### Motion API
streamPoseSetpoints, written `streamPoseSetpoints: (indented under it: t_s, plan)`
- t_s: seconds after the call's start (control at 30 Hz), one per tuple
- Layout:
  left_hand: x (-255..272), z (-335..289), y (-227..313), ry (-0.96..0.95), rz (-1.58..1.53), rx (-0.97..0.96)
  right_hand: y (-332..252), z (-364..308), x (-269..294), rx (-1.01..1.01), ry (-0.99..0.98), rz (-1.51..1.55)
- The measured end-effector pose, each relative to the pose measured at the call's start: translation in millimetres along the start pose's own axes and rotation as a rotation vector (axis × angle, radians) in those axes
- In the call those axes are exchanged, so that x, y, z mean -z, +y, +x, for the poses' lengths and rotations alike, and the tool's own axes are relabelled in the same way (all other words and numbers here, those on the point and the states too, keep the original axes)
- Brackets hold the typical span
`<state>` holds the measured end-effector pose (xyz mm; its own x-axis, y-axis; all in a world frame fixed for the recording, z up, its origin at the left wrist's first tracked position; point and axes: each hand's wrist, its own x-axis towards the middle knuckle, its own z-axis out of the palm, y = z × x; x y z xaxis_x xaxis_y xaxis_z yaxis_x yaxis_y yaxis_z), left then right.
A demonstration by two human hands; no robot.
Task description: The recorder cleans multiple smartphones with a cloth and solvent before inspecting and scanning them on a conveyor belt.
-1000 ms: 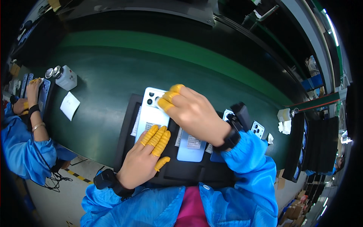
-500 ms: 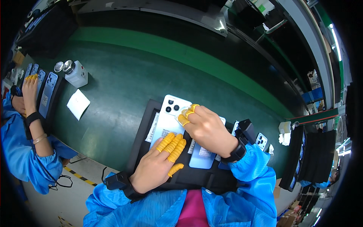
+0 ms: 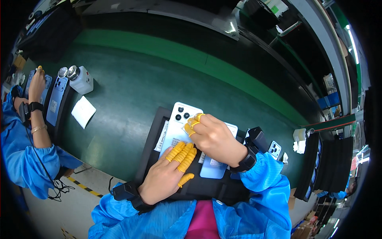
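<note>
A pale blue phone [image 3: 169, 131] lies back up in a black tray [image 3: 145, 159], its camera cluster at the far end. My left hand [image 3: 165, 177], in yellow finger cots, rests across the phone's lower part with fingers stretched out and thumb apart. My right hand [image 3: 217, 139] is closed over the phone's right side, just below the cameras. Its fingertips pinch what looks like a small white wipe, mostly hidden. Under my right wrist, another blue phone [image 3: 213, 169] lies in the tray, partly covered.
At the left, a co-worker's hand [image 3: 37, 85] is over a row of blue phones [image 3: 57, 101]. Near them are a white pump bottle [image 3: 81, 79] and a white paper [image 3: 83, 112]. Another phone [image 3: 274, 149] and a crumpled white tissue [image 3: 285, 157] lie at the right.
My right fingers have shifted slightly on the phone, curling more. My left hand stays nearly in place. The co-worker's hand has moved up at the phone row.
</note>
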<state>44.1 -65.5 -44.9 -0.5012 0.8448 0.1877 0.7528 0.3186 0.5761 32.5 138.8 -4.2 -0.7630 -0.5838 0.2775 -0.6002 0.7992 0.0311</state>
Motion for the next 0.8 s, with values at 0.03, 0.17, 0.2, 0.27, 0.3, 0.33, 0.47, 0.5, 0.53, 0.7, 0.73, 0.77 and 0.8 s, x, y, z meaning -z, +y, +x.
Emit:
streamPoseSetpoints:
  t_s: [0.03, 0.17, 0.2, 0.27, 0.3, 0.33, 0.47, 0.5, 0.53, 0.7, 0.73, 0.77, 0.8]
  plan:
    - [0.5, 1.4, -0.6, 0.024, 0.012, -0.009, 2.1, -3.6, 3.2, -0.047, -0.018, 0.054]
    - [-0.6, 2.2, -3.9, -0.014, 0.01, -0.03, 13.3, -28.3, 37.3, -0.19, -0.051, 0.154]
    - [-0.5, 3.3, -3.0, -0.031, 0.009, -0.029, 14.3, -33.9, 58.6, -0.229, -0.058, 0.144]
    - [0.0, 3.8, -1.3, -0.044, 0.017, -0.054, 21.6, -51.0, 94.3, -0.334, -0.072, 0.072]
    - [-1.1, 5.1, -0.7, -0.046, -0.002, -0.037, 26.3, -58.8, 113.2, -0.385, -0.031, 0.012]
    - [-1.2, 6.9, -1.4, -0.047, -0.016, -0.019, 34.9, -66.3, 134.0, -0.416, 0.026, -0.105]
    - [2.6, 2.0, -0.4, -0.061, 0.012, 0.033, 95.3, -68.7, 220.5, -0.498, 0.5, -0.571]
    - [2.2, 0.4, -0.6, -0.056, 0.02, 0.006, 114.6, -73.1, 247.6, -0.551, 0.606, -0.684]
    - [-0.5, -0.3, -2.5, -0.061, 0.044, 0.001, 134.4, -72.1, 268.3, -0.594, 0.643, -0.764]
    - [-0.8, -0.1, 1.7, -0.026, 0.069, -0.013, 268.8, -97.4, 339.4, -0.69, 0.337, -0.918]
    - [-1.3, -0.9, 1.1, -0.011, 0.081, -0.008, 273.4, -93.3, 334.0, -0.753, 0.253, -0.824]
    - [-2.0, -1.5, 1.0, -0.004, 0.081, -0.014, 277.0, -90.1, 331.8, -0.815, 0.166, -0.73]
    - [-2.2, -2.0, 1.0, 0.0, 0.078, -0.018, 254.6, -73.8, 337.6, -1.015, 0.015, -0.675]
